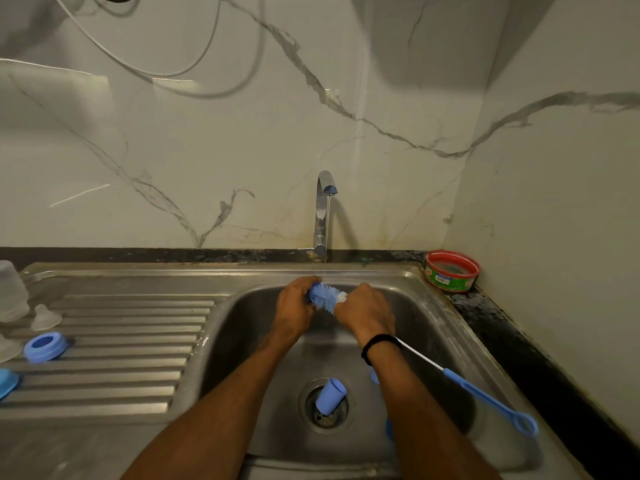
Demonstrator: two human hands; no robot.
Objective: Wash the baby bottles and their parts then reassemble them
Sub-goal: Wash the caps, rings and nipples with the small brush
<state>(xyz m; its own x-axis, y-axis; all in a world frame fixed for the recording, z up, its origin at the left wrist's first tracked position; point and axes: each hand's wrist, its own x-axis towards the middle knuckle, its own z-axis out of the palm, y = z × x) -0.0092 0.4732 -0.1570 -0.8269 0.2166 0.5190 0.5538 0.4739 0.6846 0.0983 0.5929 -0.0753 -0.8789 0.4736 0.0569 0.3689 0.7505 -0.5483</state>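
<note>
**Over the sink basin: both hands on the bottle brush**

Nearest us, a blue cap [330, 396] lies tilted on the drain of the steel sink [429, 306], between our forearms. Two smaller blue pieces show beside our right forearm, too hidden to name. At the near right, the loop end of the bottle brush [327, 295] reaches over the basin's edge. Its blue handle and wire stem run up and left, passing under our right wrist with its black band [379, 344].

Farther in, our right hand [367, 313] is curled round the stem at the base of the bristles. Our left hand [296, 306] has its fingers closed round the other end of the bristle head. Only the middle of the bristles shows between the two hands. Whether the left hand also holds a bottle part we cannot tell.

On the ribbed drainboard to the left lie a blue ring [45, 347], a clear teat [45, 317] and an upturned clear bottle [12, 292], well apart from both hands.

Beyond the hands, a thin stream runs from the tap [323, 213]. A red-rimmed tub [452, 271] sits in the far right corner.
</note>
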